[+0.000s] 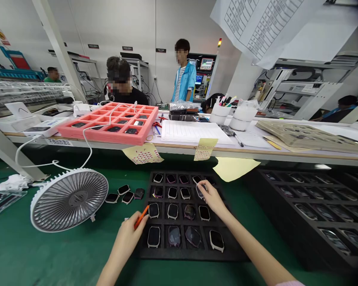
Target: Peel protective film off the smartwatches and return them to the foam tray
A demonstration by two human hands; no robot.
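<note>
My left hand (127,231) is closed around a slim orange stick-like tool (141,217), whose tip points up beside a smartwatch case (153,211) at the left edge of a black foam tray (179,254). My right hand (212,198) reaches over the tray's right side, its thumb and fingers pinching a smartwatch (200,192) at a slot in the second row from the back. The fingers partly cover that watch. Strapless watches with dark screens lie in the tray's other slots, some with light frames, some purplish.
Several loose watch cases (127,197) lie on the green mat left of the tray, near a white fan (73,200). Stacked black trays (319,210) stand at the right. Above runs a shelf with a pink foam tray (107,123) and papers (193,131). Other people are beyond it.
</note>
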